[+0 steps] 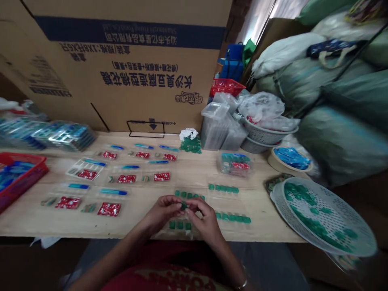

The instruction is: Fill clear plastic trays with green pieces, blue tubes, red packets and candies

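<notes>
My left hand [162,213] and my right hand [205,218] meet above the front of a light wooden table [60,226]. Between their fingertips they pinch a small dark green piece [183,206]. Short rows of green cubes lie in clear plastic sheets around the hands, one row [180,225] just below them and another [189,195] just above. More rows [232,217] sit to the right. A round white perforated tray [325,216] holding loose green pieces rests at the right table edge.
Clear packs with red sachets [127,178] and blue sticks [113,192] cover the table's left half. A red basket [21,178] stands at the left edge. Behind stand a large cardboard box [127,68], stacked plastic containers [215,127], white colanders [266,135], and green sacks [342,121].
</notes>
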Tool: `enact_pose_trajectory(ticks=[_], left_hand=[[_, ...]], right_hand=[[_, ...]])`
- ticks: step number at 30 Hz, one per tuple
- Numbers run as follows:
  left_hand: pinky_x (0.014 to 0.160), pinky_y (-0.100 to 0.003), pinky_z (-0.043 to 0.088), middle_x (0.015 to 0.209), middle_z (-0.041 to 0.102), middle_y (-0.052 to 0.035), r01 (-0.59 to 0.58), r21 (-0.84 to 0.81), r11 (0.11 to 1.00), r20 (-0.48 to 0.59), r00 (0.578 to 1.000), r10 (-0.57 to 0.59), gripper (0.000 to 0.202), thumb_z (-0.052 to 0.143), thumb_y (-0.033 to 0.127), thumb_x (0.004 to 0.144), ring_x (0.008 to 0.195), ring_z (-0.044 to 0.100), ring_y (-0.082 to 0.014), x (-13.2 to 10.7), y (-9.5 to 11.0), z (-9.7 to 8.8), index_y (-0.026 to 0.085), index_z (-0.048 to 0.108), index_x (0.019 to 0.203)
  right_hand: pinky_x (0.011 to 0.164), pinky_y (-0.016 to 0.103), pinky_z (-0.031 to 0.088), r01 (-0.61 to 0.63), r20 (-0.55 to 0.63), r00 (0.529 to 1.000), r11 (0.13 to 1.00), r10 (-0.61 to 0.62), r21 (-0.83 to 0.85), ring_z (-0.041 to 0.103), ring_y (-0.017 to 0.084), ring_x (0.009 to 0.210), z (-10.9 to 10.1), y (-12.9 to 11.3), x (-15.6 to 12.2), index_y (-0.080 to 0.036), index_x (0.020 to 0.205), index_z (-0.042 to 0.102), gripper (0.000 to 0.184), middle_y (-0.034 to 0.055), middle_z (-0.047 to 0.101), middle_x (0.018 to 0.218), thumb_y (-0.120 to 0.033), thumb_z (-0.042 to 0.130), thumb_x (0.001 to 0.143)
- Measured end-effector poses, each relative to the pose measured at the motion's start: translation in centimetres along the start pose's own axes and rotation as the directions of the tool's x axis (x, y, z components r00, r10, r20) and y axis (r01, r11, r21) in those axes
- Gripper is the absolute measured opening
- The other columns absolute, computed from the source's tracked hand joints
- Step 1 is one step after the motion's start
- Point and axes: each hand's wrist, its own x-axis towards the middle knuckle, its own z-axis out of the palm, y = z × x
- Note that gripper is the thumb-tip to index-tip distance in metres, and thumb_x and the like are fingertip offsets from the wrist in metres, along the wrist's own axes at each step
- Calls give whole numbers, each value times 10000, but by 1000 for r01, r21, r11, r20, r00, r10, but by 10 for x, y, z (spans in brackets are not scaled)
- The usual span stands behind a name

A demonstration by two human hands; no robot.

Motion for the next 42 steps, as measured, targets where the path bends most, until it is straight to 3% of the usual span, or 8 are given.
enact_pose_trajectory(ticks=[7,14,19,26,31,34,39,42], left_hand=[[534,-193,438,597,656,-5,17,87,996,-71,997,-11,362,796,389,563,501,574,-85,-17,3,-11,114,630,731],[491,-201,370,558,615,-6,45,387,921,-130,991,6,346,687,449,659,490,515,-93,-40,-9,-42,115,658,744],[664,-270,417,740,640,-50,-164,832,530,-72,916,396,183,625,312,733,717,547,-158,-43,-25,-55,148,689,785],[761,-316,416,836,637,-52,-341,929,146,250,867,431,150,533,184,812,796,549,-170,-46,-42,-71,184,660,891],[799,-359,421,1034,610,-94,-332,943,-3,299,844,446,381,651,287,743,923,530,-218,-44,-45,-71,184,581,1103],[771,-337,431,945,648,-70,-400,916,-32,369,808,458,191,566,274,823,872,554,-193,-40,-44,-72,208,635,988],[663,-270,482,784,671,-31,-543,839,33,438,711,550,158,528,292,846,726,597,-154,-28,-41,-76,219,657,901],[650,-277,510,840,682,-1,-581,814,10,479,680,555,189,581,310,800,744,616,-173,-20,-44,-85,304,649,976]], right_hand=[[683,245,454,38,190,981,999,-39,12,561,131,736,13,-1,8,-198,880,617,120,12,611,812,-159,564,779],[699,263,441,100,489,872,981,-5,-169,582,150,761,40,7,6,-186,889,617,160,22,641,824,-123,563,752],[788,324,403,308,544,837,871,-57,-383,552,188,836,45,19,-5,-191,888,619,139,40,636,844,-132,573,771],[823,356,403,345,571,821,818,-25,-460,540,204,872,48,20,-4,-195,868,616,91,42,612,863,-205,598,780],[832,352,435,255,357,928,886,-111,-387,542,208,941,4,16,-6,-204,982,588,170,71,604,974,-244,562,819],[783,323,459,150,125,986,899,-108,-411,564,191,896,-35,15,-16,-210,926,583,112,65,602,917,-229,495,860],[727,291,474,-7,-68,997,827,-37,-563,578,177,820,-102,19,-38,-199,850,594,144,57,609,828,-220,452,861],[783,321,460,-208,-275,962,676,9,-707,581,198,857,-163,28,-42,-182,854,608,191,82,625,859,-242,427,842]])
